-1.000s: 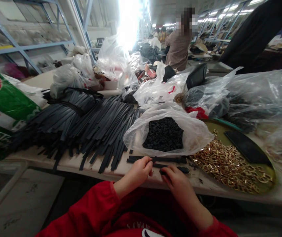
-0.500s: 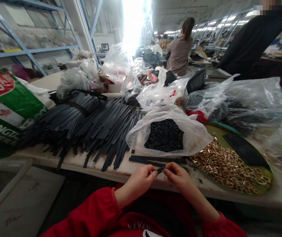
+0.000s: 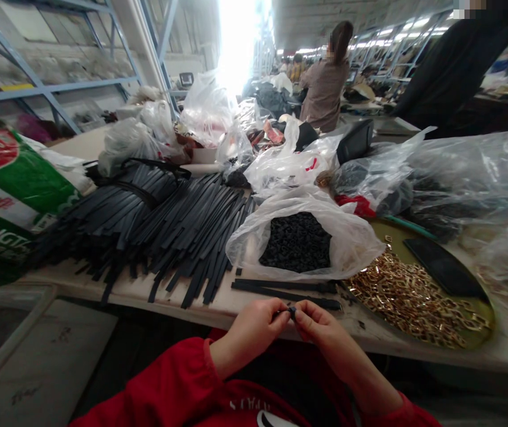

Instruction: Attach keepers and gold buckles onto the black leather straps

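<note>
Just over the table's front edge, my left hand (image 3: pixel 259 325) and my right hand (image 3: pixel 318 323) meet with their fingertips pinched. Between them is a small black piece (image 3: pixel 292 312), mostly covered by the fingers; its exact shape is hidden. Behind the hands lie two black straps (image 3: pixel 280 289), one with a bit of gold metal at its right end. An opened clear plastic bag (image 3: pixel 240 243) full of small black pieces (image 3: pixel 298 242) stands beyond them. To the right, gold buckles (image 3: pixel 409 296) lie heaped in a yellow-green tray (image 3: pixel 485 332).
Many black straps (image 3: pixel 191 231) are piled at the left, beside a green bag (image 3: pixel 9 201). A dark flat phone-like slab (image 3: pixel 443 267) rests in the tray. Plastic bags (image 3: pixel 289 163) crowd the back. Two people (image 3: pixel 327 89) stand beyond the table.
Both hands have shifted slightly and turned around the small black piece, closing more tightly over it. The right hand has moved off the strap's gold end, which now shows. The view has tilted slightly.
</note>
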Available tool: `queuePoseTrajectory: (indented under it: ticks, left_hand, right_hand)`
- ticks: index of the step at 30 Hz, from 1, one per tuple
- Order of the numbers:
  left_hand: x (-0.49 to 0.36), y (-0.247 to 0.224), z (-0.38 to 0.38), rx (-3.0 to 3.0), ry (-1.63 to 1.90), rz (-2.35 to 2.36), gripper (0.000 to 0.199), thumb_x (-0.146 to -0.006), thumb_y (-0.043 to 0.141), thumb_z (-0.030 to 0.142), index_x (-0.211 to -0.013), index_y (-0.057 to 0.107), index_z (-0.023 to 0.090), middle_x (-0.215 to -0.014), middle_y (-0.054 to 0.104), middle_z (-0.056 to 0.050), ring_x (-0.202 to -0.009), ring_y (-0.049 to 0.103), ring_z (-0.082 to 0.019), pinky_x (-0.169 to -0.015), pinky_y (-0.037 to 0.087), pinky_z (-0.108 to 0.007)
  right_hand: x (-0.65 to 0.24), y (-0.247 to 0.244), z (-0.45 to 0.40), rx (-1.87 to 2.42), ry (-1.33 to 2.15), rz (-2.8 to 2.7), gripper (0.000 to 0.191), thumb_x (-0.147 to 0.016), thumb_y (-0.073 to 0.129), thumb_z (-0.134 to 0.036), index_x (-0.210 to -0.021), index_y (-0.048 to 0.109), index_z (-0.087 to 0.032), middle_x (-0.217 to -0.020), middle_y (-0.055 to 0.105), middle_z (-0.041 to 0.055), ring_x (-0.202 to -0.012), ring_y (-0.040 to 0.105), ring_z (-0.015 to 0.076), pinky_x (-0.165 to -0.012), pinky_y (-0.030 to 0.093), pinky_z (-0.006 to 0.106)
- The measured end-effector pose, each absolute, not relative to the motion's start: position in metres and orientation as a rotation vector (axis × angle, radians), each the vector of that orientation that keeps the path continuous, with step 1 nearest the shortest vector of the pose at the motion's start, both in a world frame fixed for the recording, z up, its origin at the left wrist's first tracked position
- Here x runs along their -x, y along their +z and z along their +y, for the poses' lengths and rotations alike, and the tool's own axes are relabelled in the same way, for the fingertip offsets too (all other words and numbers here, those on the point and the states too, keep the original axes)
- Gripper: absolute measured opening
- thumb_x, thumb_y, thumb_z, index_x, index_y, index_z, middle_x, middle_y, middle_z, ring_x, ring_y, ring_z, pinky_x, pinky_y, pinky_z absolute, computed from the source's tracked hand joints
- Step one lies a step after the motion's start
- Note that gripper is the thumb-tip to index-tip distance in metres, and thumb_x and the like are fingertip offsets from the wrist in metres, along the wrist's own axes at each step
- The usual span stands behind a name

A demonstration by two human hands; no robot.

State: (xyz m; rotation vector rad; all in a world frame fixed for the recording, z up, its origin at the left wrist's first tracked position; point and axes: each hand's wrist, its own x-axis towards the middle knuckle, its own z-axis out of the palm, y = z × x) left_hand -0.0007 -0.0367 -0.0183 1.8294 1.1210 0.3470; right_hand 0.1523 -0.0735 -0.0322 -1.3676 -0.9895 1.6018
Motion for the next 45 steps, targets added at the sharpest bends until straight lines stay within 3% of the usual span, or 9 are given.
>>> queuePoseTrajectory:
  ticks: [7, 15, 21, 31, 37, 42, 45]
  left_hand:
    - [-0.002, -0.02, -0.044, -2.008, 0.223, 1.19, 0.025, -0.085, 0.035, 0.027, -0.073, 0.055, 0.017, -0.065, 0.057, -0.003, -0.057, 0.047, -0.014, -0.052, 0.026, -0.024]
    - [0.001, -0.016, -0.057, -1.804, 0.269, 1.045, 0.023, -0.084, 0.03, 0.018, -0.096, 0.05, 0.017, -0.07, 0.058, -0.003, -0.061, 0.052, -0.014, -0.057, 0.035, -0.023]
    - [0.003, -0.011, -0.058, -1.735, 0.326, 1.119, 0.027, -0.082, 0.034, 0.018, -0.107, 0.045, 0.018, -0.068, 0.06, 0.0, -0.066, 0.056, -0.015, -0.063, 0.038, -0.024]
    - [0.003, -0.02, -0.053, -1.682, 0.343, 1.104, 0.014, -0.08, 0.039, 0.022, -0.086, 0.051, 0.018, -0.069, 0.062, 0.001, -0.064, 0.057, -0.013, -0.061, 0.038, -0.023]
    - [0.0, -0.026, -0.057, -1.797, 0.339, 1.281, 0.01, -0.078, 0.042, 0.024, -0.078, 0.05, 0.018, -0.065, 0.059, -0.001, -0.062, 0.054, -0.015, -0.055, 0.035, -0.024]
    - [-0.003, -0.022, -0.054, -1.426, 0.329, 1.127, 0.009, -0.075, 0.046, 0.026, -0.076, 0.041, 0.018, -0.059, 0.056, 0.003, -0.044, 0.048, -0.009, -0.041, 0.034, -0.018]
    - [-0.003, -0.023, -0.054, -1.323, 0.325, 1.088, 0.01, -0.073, 0.047, 0.024, -0.076, 0.039, 0.019, -0.058, 0.056, 0.004, -0.04, 0.046, -0.007, -0.037, 0.033, -0.016]
  right_hand:
    - [-0.151, -0.046, -0.082, 1.447, 1.203, -1.291, 0.027, -0.077, 0.051, -0.044, -0.064, 0.051, -0.02, -0.066, 0.047, -0.0017, -0.064, 0.044, 0.0133, -0.061, 0.036, 0.025]
    - [-0.155, -0.042, -0.08, 1.378, 1.392, -0.897, 0.028, -0.061, 0.069, -0.042, -0.061, 0.055, -0.018, -0.077, 0.055, 0.0005, -0.074, 0.052, 0.0155, -0.069, 0.041, 0.027]
    - [-0.153, -0.04, -0.086, 1.271, 1.64, -0.616, 0.025, -0.063, 0.07, -0.038, -0.066, 0.055, -0.019, -0.063, 0.054, -0.0035, -0.057, 0.047, 0.0096, -0.056, 0.039, 0.023]
    - [-0.145, -0.045, -0.091, 1.191, 1.77, -0.483, 0.029, -0.063, 0.07, -0.04, -0.067, 0.052, -0.017, -0.057, 0.057, -0.0041, -0.055, 0.051, 0.0086, -0.056, 0.04, 0.021]
    - [-0.141, -0.059, -0.098, 1.332, 1.492, -0.798, 0.027, -0.064, 0.07, -0.038, -0.064, 0.053, -0.017, -0.059, 0.056, -0.0033, -0.056, 0.051, 0.0102, -0.055, 0.04, 0.023]
    - [-0.145, -0.057, -0.099, 1.138, 1.743, -0.532, 0.031, -0.067, 0.07, -0.033, -0.089, 0.051, -0.022, -0.066, 0.06, -0.0045, -0.062, 0.058, 0.0119, -0.063, 0.045, 0.028]
    - [-0.148, -0.058, -0.1, 1.107, 1.815, -0.554, 0.026, -0.068, 0.069, -0.031, -0.085, 0.052, -0.02, -0.063, 0.063, -0.0029, -0.06, 0.059, 0.0118, -0.063, 0.044, 0.027]
